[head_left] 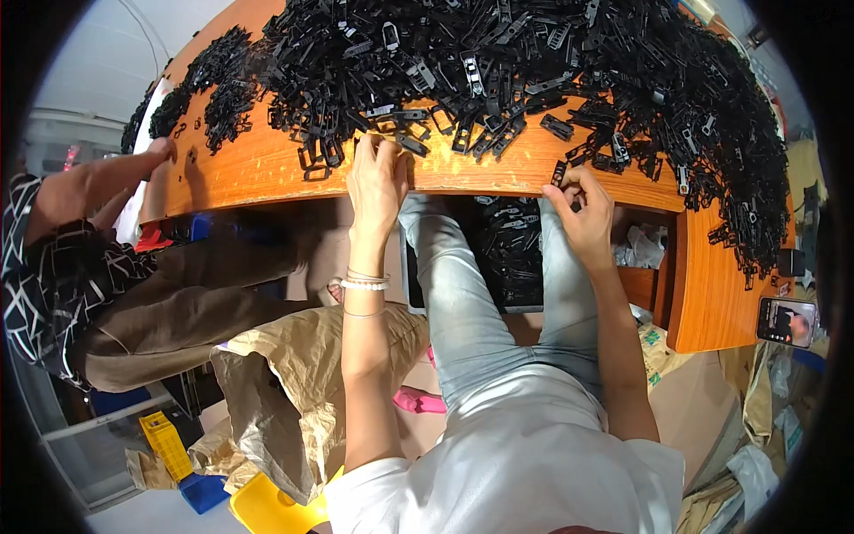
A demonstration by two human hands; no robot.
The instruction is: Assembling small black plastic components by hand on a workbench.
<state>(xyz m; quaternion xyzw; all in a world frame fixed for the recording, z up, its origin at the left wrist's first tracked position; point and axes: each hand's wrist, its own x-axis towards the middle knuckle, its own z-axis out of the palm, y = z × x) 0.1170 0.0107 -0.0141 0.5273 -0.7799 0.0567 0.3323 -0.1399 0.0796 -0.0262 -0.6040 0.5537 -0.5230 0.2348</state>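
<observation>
A big heap of small black plastic clips (427, 53) with slots and frames covers the wooden table (258, 160). My left hand (375, 182) is at the heap's near edge, fingers curled down toward the tabletop. Its fingertips are hidden, so what they hold cannot be made out; a loose black clip (411, 145) lies right beside them. Over the table's front edge, my right hand (584, 214) pinches a small black plastic clip (559, 173) upright between thumb and fingers.
Below the table edge, between my legs, a container of black parts (503, 240) stands. A co-worker's arm (98, 191) rests at the table's left end. A brown paper sack (294, 365) is left of me; a phone (788, 322) stands at the far right.
</observation>
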